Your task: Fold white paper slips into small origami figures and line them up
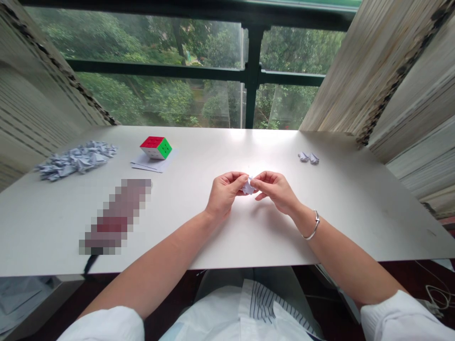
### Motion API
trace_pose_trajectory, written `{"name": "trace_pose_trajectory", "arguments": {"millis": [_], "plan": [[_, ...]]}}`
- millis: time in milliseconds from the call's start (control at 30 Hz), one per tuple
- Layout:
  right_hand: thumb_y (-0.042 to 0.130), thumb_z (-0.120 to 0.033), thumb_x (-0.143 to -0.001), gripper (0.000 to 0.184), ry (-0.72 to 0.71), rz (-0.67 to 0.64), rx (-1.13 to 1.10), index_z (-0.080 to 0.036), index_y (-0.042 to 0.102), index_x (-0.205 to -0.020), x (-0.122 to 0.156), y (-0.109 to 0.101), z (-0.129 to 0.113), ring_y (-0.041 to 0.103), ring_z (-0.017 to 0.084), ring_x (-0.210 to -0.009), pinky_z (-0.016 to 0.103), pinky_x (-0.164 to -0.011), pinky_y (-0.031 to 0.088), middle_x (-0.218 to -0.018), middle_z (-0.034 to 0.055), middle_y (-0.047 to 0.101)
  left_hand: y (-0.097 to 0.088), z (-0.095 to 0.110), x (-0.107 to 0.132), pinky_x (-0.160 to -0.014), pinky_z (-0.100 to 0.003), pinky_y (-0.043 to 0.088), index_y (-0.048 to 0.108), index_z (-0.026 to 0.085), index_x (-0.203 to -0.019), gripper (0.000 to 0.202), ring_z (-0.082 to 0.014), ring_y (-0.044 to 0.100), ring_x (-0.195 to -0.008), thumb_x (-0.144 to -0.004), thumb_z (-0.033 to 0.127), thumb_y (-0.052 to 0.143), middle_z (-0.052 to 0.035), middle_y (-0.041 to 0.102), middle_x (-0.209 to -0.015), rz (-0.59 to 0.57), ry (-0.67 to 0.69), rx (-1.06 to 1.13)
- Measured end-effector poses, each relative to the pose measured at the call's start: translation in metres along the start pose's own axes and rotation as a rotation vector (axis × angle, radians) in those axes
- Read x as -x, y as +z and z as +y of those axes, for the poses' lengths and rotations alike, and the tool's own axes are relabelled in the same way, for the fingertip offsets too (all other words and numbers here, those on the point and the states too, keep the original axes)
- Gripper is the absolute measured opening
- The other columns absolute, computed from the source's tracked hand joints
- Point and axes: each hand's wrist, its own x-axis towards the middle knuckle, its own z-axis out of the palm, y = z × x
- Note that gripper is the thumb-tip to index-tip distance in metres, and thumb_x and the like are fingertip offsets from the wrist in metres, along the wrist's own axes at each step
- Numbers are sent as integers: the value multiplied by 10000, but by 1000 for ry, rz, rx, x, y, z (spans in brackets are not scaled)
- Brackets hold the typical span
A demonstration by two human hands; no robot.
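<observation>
Between my two hands, just above the white table (170,208), is a small piece of folded white paper (248,187). My left hand (226,190) pinches its left side between thumb and fingers. On the right side, the thumb and forefinger of my right hand (275,189) press on the same paper, with the lower fingers curled beneath. The fingers partly hide the paper's shape. Two small folded paper pieces (308,158) lie apart on the table beyond my right hand.
A heap of folded paper pieces (78,160) lies at the far left. Near it, a puzzle cube (156,148) rests on flat paper sheets (161,166). A blurred, elongated item (115,218) lies left of my forearm. A window (253,71) and curtains (341,71) border the table's back.
</observation>
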Motion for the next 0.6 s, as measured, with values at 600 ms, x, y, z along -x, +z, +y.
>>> {"name": "trace_pose_trajectory", "arguments": {"millis": [600], "plan": [[777, -523, -719, 389, -47, -1, 49, -159, 646, -759, 0, 1, 2, 637, 129, -638, 255, -550, 575, -712, 25, 678, -2, -1, 0, -686, -321, 562, 720, 132, -882, 323, -159, 668, -703, -678, 354, 838, -48, 714, -787, -28, -11, -9]]}}
